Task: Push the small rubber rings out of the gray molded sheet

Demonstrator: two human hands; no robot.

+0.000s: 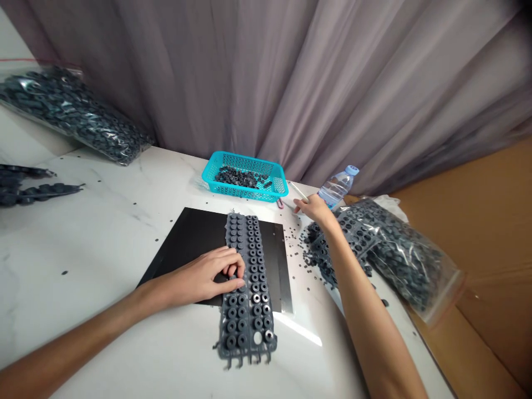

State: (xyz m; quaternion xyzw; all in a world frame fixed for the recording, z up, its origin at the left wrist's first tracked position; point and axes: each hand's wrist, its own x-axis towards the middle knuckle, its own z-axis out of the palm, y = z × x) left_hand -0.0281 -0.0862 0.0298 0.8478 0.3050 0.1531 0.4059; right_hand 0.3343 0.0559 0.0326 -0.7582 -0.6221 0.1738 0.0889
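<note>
A long dark-grey moulded rubber sheet (254, 277) with rows of round, ringed studs lies lengthwise in front of me. Its far part rests on a black mat (195, 233); the near end reaches onto the white table. My left hand (216, 271) is on the sheet's left rows with fingers curled and thumb against the studs. One hole near the close end shows white through it. Further off to the right, my right hand (315, 209) is closed around a thin white stick (300, 192), its tip pointing away from me. The palm side of this hand is hidden.
A turquoise basket (245, 193) of small black parts stands at the back. Right of it are a water bottle (337, 185), loose rubber parts and sheets (322, 260), and a filled clear bag (415, 260). Another full bag (75, 111) and dark strips (41, 191) lie left.
</note>
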